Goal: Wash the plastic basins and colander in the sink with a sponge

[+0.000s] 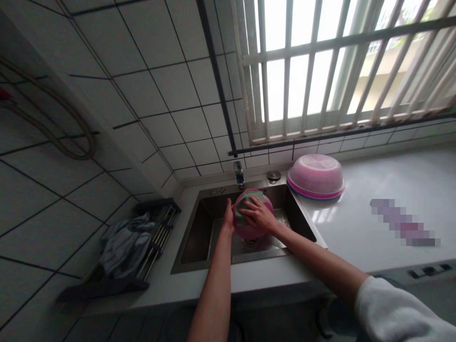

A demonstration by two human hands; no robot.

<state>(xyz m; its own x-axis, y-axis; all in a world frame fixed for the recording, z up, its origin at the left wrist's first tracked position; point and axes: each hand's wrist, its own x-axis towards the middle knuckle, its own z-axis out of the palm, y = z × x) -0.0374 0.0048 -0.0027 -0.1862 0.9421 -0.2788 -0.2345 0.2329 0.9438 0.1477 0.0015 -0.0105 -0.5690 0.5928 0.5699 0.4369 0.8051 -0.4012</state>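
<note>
Tabletop [359, 228], white: one.
Barred window [322, 45], above it: one.
Sink [302, 221], metal, single basin, let into the tabletop: one.
Rack [160, 244], dark ends, metal rods, left of the sink: one; grey cloth [126, 244] heaped on it.
Upturned basket [317, 175], pink, a blue edge beneath, just right of the sink: one.
Pink bowl [249, 232], held within the sink's opening, near the faucet; contact with the basin floor cannot be told: one.
Hands: two. Left hand [229, 216]: grip closed on the bowl's left side, thumb up, fingers largely hidden. Right hand [261, 216]: fingers spread over the green cloth; whether its grip pinches the fabric cannot be told.
Green cloth [254, 194], in the bowl, beneath the right hand: one.
Faucet [239, 175], behind the bowl: one.
Round metal piece [274, 175], behind the sink: one.
</note>
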